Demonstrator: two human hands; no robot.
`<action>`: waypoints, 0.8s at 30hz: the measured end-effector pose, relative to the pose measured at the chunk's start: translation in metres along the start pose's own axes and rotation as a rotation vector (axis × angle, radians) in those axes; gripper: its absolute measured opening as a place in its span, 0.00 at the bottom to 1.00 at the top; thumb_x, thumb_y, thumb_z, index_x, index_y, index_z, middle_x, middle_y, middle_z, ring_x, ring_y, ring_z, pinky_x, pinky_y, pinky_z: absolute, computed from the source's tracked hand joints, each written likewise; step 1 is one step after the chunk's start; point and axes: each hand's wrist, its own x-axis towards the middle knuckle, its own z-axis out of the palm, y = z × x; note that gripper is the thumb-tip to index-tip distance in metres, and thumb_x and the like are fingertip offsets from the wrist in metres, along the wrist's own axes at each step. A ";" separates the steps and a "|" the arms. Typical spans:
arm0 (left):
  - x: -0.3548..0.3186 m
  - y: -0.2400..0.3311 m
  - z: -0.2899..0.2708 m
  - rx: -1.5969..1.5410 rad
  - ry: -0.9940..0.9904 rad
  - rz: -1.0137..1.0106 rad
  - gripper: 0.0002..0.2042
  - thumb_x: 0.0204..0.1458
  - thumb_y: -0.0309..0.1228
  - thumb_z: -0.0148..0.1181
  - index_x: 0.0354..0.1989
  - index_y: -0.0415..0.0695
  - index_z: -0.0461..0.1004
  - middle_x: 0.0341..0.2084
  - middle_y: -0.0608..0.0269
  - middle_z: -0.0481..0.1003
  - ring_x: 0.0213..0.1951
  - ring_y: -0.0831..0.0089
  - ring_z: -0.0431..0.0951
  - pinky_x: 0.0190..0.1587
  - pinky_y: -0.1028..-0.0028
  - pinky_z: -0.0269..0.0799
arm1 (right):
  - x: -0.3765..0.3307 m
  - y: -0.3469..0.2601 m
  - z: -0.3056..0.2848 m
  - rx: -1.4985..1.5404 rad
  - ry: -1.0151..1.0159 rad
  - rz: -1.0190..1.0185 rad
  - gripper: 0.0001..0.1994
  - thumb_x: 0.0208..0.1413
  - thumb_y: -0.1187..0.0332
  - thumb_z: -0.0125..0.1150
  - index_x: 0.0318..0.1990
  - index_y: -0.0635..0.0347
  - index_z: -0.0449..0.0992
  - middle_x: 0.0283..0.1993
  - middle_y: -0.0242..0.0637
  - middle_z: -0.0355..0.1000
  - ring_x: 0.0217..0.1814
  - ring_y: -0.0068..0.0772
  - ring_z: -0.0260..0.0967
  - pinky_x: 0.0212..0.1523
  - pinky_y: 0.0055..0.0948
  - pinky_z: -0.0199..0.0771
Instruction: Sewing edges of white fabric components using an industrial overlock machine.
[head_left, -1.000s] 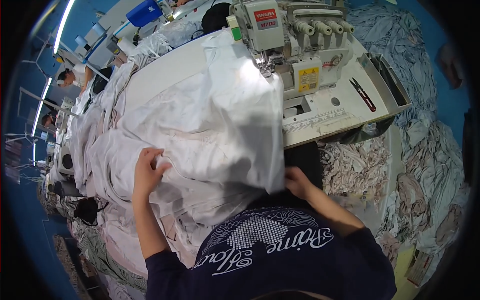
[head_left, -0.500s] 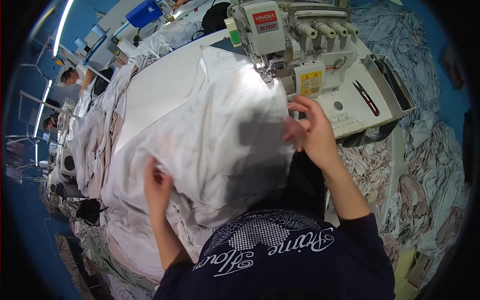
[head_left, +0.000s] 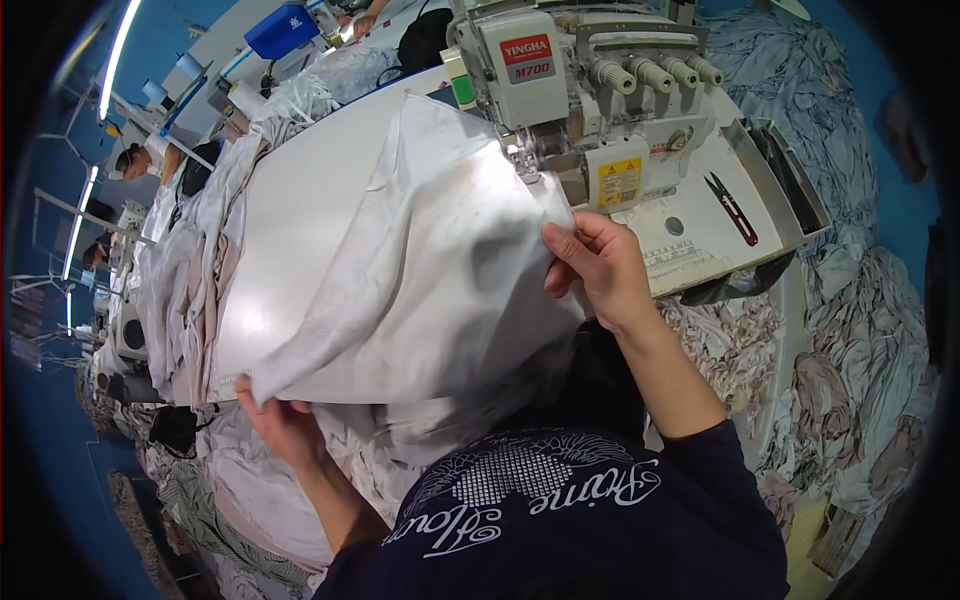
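Note:
A thin white fabric piece (head_left: pixel 450 240) is spread over the sewing table, its far edge under the needle area of an overlock sewing machine (head_left: pixel 530 85). My right hand (head_left: pixel 600 265) pinches the fabric's right edge between thumb and fingers, just below the machine's lit presser foot. At the lower left, my left hand (head_left: pixel 282 420) grips the fabric's near left corner at the table's front edge; some of its fingers are hidden under the cloth. Between the hands the cloth lies mostly flat, with a long fold running up its left side.
Thread snips (head_left: pixel 732 208) with dark red handles lie right of the machine, near a small round disc (head_left: pixel 675 227). Heaped garments (head_left: pixel 185 270) line the table's left side. Fabric scraps (head_left: pixel 725 340) and piled cloth (head_left: pixel 850 340) fill the right. Other people work at the far left.
My left hand has moved left and down, drawing the fabric's corner to the table edge. My right hand, spread before, has closed on the right edge. The cloth lies flatter.

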 end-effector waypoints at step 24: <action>0.144 0.047 0.078 -0.210 -0.282 0.413 0.05 0.55 0.21 0.36 0.29 0.43 0.58 0.40 0.50 0.66 0.45 0.59 0.69 0.52 0.60 0.65 | 0.002 -0.005 -0.002 -0.083 0.013 0.051 0.07 0.54 0.69 0.59 0.29 0.63 0.71 0.18 0.30 0.68 0.15 0.19 0.65 0.17 0.17 0.66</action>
